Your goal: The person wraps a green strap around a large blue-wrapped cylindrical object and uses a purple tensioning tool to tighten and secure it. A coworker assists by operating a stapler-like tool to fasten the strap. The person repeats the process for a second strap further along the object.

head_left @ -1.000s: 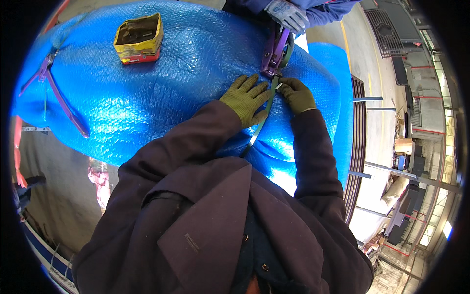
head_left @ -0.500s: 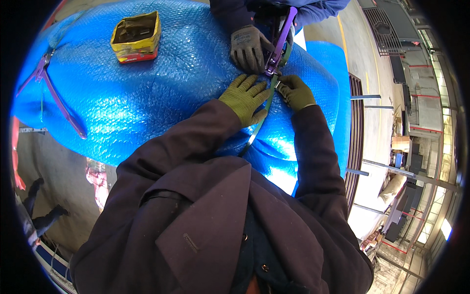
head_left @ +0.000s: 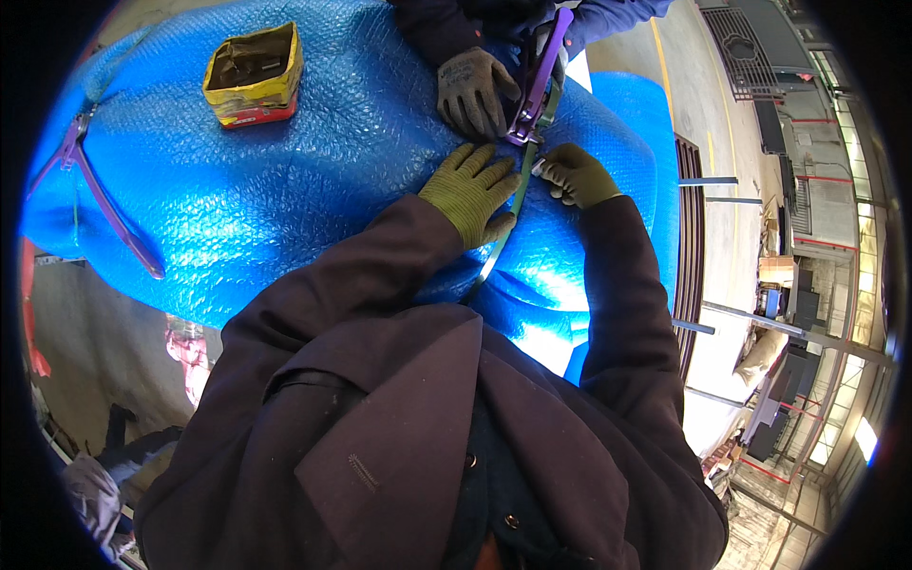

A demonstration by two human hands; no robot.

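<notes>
My left hand (head_left: pixel 467 195), in an olive glove, lies flat on a large load wrapped in blue bubble wrap (head_left: pixel 342 180). Its fingers are spread and its thumb reaches the green strap (head_left: pixel 499 245). Just right of the strap, my right hand (head_left: pixel 581 179) has its fingers curled in a pinch on a small pale metal clip (head_left: pixel 539 166), mostly hidden by the glove. Beyond both hands, a purple strapping tool (head_left: pixel 540 81) stands on the strap. A co-worker's grey-gloved hand (head_left: pixel 475 93) rests beside that tool.
On the wrap at the upper left stands an open yellow and red box (head_left: pixel 253 81) with small metal pieces inside. A second purple strapping tool (head_left: pixel 95 185) hangs at the load's left end. Dark slats (head_left: pixel 689 266) and metal bars lie on the right. Another person's clothing shows at lower left.
My right hand has drawn slightly right, away from the strap, with the clip in its fingers. My left hand has barely moved. At lower left, the other person has come further into view.
</notes>
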